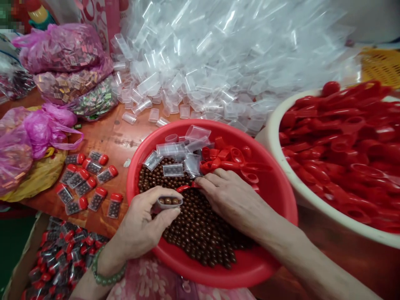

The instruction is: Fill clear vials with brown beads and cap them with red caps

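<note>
My left hand (142, 225) grips a small clear plastic case (170, 202), tilted with its open mouth toward me and brown balls showing inside. Just to its right, my right hand (228, 196) has its fingers closed on a small red plastic piece (186, 188), mostly hidden by the fingertips. Both hands are over a red basin (289, 208). Small brown balls (200, 233) cover much of its bottom. Clear cases (171, 150) lie at the basin's back left, one with balls in it (173, 170). Red plastic parts (237, 156) are heaped at its back right.
A big heap of clear cases (200, 75) covers the table's back. A white tub (271, 125) of red parts stands right. Filled red-capped cases (78, 179) lie left, above a box of more (62, 258). Pink bags (62, 50) sit at the far left.
</note>
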Demonstrator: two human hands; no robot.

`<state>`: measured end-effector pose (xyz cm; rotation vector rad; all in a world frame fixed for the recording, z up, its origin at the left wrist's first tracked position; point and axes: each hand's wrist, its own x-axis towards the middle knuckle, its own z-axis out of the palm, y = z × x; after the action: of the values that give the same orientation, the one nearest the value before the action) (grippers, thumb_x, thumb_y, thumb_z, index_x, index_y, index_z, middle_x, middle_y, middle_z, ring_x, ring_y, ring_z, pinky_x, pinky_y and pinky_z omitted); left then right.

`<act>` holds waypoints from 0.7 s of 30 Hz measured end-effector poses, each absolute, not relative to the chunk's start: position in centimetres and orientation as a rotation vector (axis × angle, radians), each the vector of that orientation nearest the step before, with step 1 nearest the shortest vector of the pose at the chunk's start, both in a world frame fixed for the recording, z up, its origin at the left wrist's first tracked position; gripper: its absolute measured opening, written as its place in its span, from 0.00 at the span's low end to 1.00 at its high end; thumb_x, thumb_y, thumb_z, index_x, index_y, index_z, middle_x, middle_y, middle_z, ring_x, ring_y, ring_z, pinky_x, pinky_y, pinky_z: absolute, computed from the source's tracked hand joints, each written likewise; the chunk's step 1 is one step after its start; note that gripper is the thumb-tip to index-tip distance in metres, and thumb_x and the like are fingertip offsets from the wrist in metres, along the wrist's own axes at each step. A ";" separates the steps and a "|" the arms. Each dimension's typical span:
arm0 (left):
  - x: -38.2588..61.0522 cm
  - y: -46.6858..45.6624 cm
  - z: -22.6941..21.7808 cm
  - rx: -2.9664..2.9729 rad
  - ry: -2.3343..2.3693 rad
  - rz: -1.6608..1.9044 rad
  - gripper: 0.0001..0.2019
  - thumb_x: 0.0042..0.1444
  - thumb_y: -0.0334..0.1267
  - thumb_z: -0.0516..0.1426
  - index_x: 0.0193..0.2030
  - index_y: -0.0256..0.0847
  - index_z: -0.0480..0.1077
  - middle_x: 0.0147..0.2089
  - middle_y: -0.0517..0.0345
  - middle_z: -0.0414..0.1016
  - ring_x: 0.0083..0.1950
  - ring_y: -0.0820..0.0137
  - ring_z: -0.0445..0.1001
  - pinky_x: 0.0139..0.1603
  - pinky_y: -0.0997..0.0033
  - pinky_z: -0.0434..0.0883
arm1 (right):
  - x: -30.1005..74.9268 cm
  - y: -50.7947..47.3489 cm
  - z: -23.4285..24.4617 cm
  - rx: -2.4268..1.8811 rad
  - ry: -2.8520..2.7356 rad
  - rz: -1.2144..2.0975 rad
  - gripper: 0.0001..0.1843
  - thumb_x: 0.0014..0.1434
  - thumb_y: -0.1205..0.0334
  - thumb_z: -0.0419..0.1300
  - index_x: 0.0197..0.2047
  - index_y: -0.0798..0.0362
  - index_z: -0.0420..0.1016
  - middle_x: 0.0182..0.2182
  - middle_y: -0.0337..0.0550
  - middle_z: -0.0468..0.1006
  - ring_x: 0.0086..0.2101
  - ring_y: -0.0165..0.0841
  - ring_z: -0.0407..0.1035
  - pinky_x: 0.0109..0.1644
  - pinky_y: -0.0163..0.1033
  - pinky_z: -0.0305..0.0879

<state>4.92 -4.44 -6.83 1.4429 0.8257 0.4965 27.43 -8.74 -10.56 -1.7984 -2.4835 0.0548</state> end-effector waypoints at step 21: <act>6.6 -3.8 -8.2 0.945 0.791 0.497 0.17 0.49 0.44 0.66 0.42 0.35 0.75 0.28 0.61 0.72 0.22 0.82 0.63 0.22 0.81 0.59 | 27.6 -10.5 -6.8 -1.327 -1.451 1.039 0.04 0.56 0.60 0.66 0.37 0.46 0.81 0.34 0.39 0.83 0.35 0.31 0.77 0.40 0.34 0.75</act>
<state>6.60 -3.83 -8.17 0.9453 0.7907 0.4966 27.55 -10.49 -6.83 -1.3274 -1.4506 1.0391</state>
